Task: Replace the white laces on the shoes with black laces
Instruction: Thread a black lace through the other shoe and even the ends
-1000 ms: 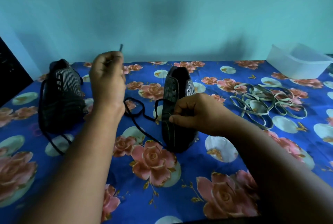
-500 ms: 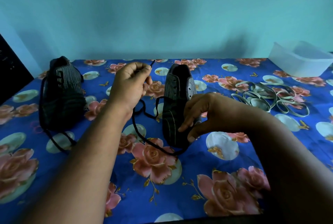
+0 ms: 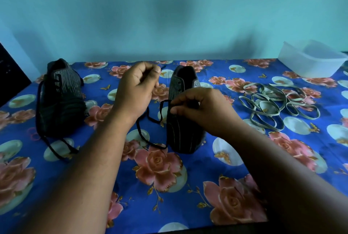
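Head view: your left hand [image 3: 136, 87] pinches the black lace [image 3: 143, 135] near its tip, and your right hand [image 3: 197, 108] pinches it at the shoe [image 3: 183, 120] on the counter [image 3: 188, 177]. It looks limp and light; hold near the stiff tip.

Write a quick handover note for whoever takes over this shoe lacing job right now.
Left hand: raised beside the middle shoe, pinching one end of the black lace.
Right hand: over the same shoe, pinching the lace at its left eyelets.
Left shoe: already carries a black lace, ends loose on the cloth.
White laces: out, piled right of the middle shoe, near an empty tub.
Done: white laces removed; left shoe threaded.
Left: thread the middle shoe's upper eyelets, which look empty; neither shoe looks tied.
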Motion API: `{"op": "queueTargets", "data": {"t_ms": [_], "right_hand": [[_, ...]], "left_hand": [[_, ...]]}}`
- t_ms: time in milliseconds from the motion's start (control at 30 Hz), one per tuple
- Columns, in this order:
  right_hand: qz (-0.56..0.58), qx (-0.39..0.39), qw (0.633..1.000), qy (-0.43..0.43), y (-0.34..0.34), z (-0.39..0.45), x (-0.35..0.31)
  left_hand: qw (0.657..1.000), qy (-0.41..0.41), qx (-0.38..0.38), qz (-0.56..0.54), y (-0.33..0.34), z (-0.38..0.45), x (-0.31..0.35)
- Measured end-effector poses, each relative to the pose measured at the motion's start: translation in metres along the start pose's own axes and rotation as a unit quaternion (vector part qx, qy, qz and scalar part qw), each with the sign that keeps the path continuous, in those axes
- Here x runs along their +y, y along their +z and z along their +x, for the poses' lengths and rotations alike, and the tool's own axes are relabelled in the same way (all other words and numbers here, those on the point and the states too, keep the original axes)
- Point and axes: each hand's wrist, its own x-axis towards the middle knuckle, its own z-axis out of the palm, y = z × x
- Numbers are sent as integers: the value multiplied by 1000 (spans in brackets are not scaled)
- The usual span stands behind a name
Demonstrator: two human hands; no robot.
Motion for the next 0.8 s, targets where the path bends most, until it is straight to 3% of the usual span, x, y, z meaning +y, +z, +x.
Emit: {"op": "queueTargets", "data": {"t_ms": [133, 233, 633, 800], "right_hand": [[121, 89, 985, 86, -18, 6, 14], [165, 67, 980, 86, -25, 6, 20], [96, 40, 993, 49, -31, 6, 32], [-87, -38, 994, -44, -31, 5, 46]], "left_hand": [[992, 46, -87, 75, 12, -7, -5], [981, 84, -135, 111, 26, -13, -3], [975, 112, -114, 156, 33, -13, -10], [950, 124, -111, 265, 38, -21, -12]]}}
